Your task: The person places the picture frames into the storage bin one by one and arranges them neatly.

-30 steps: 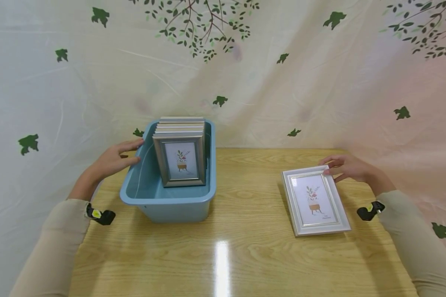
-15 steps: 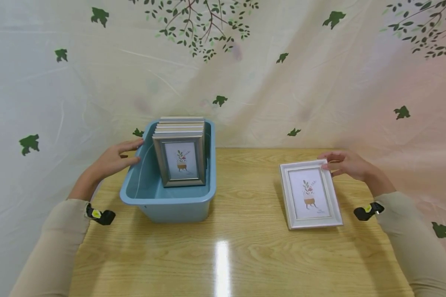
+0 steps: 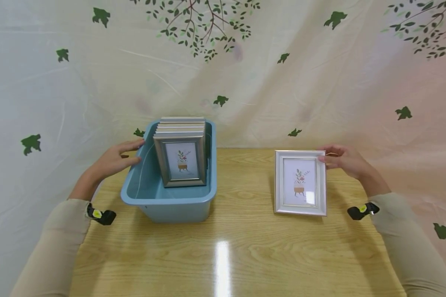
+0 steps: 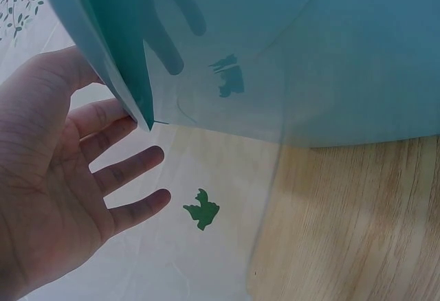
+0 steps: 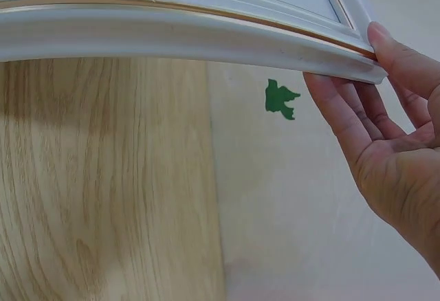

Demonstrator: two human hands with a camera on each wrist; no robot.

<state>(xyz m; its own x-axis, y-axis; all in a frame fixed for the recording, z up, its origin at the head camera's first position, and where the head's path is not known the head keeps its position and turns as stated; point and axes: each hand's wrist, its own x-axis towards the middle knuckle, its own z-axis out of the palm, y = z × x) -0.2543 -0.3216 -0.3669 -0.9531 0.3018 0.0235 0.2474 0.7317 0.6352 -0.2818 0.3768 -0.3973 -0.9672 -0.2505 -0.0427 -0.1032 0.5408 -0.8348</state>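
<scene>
On the left of the head view, my left hand [image 3: 113, 161] touches the side rim of a blue plastic bin [image 3: 171, 201], its fingers spread. Several picture frames stand stacked in the bin; the front one is a silver picture frame [image 3: 159, 163] with a plant print. In the left wrist view the thumb tip goes out of sight behind the bin's lip [image 4: 103, 47]. My right hand [image 3: 347, 161] pinches the top right corner of a white picture frame [image 3: 279, 181]. The right wrist view has the thumb on its front and fingers behind. The frame tilts up off the table.
The wooden table [image 3: 267, 255] reaches back to a pale curtain [image 3: 260, 82] printed with leaves. Each wrist carries a small black camera. A bright light streak shows on the table between the bin and the white frame.
My right hand has moved left with the white frame, raising it and turning it from slanted to nearly straight. Light now reflects in its glass. The left hand and bin stay put.
</scene>
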